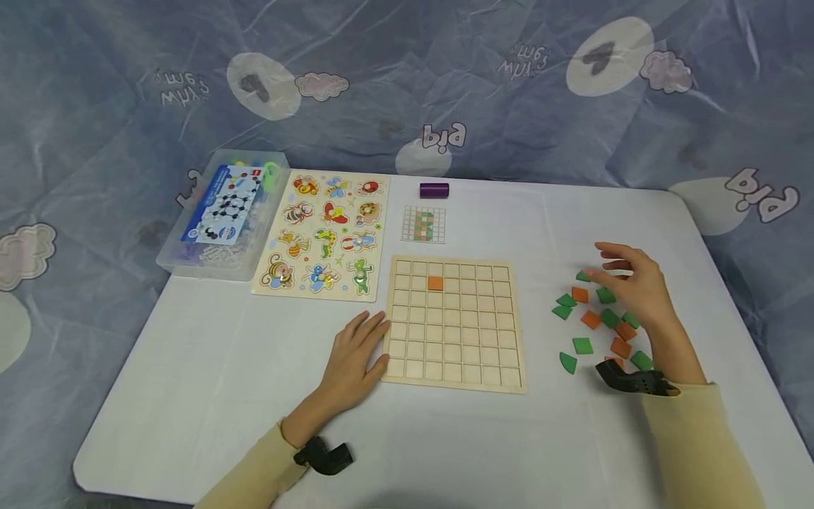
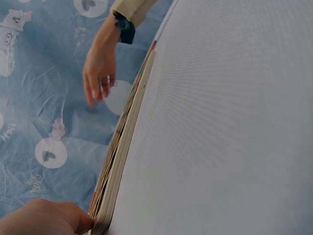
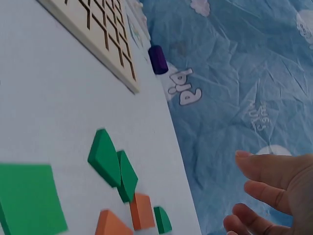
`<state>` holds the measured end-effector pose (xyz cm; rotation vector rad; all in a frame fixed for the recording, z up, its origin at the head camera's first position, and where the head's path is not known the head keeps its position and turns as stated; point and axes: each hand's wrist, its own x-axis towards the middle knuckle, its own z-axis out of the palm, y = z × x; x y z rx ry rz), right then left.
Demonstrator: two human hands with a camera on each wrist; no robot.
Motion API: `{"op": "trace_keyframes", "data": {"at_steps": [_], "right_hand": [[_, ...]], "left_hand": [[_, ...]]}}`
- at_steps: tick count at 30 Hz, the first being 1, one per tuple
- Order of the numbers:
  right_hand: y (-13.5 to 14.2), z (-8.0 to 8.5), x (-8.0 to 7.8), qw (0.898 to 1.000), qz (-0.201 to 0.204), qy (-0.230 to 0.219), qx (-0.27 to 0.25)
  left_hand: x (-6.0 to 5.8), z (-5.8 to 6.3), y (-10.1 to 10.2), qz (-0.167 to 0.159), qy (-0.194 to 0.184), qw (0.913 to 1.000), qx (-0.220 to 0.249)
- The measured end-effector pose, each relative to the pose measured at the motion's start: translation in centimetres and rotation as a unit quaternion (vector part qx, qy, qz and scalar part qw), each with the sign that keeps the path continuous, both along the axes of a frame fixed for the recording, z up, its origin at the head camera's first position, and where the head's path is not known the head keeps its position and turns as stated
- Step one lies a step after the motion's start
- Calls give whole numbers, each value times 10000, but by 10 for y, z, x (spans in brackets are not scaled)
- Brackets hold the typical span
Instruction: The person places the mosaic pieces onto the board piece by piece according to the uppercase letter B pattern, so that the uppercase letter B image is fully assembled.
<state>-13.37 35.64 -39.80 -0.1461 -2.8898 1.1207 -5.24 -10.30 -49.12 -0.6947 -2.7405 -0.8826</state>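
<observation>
A wooden grid board (image 1: 454, 325) lies in the middle of the table, with one orange square tile (image 1: 435, 283) in a cell near its top. My left hand (image 1: 356, 364) rests flat on the table with fingertips at the board's left edge; the left wrist view shows the thumb against that edge. Over a loose scatter of tiles on the right, my right hand (image 1: 629, 283) hovers with fingers spread apart and nothing between them. Among these are green square tiles (image 1: 582, 346), green quarter-round tiles (image 1: 568, 363) and orange tiles (image 1: 591, 319). Hand and wrist hide some tiles.
Behind the board lie a small pattern card (image 1: 424, 224) and a purple cylinder (image 1: 434, 190). To the left are an insect picture puzzle (image 1: 324, 240) and a clear plastic box (image 1: 222, 215) with a blue label. A blue cloth (image 1: 356, 120) hangs behind the white table.
</observation>
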Motion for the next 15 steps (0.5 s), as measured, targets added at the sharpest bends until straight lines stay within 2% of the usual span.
{"op": "trace_keyframes", "data": {"at_steps": [3,10,15], "right_hand": [[16,-4,0,9993,-360,-100,29],[41,-24,-6,9932,-1014,-511,-265],[47,-33,-7,9902,-1033,-888,-298]], "left_hand": [[0,0,0,2,-12,10000,0],[1,0,-1,-4,-27,10000,-18],[0,-1,0,-4,-40,10000,-24]]}}
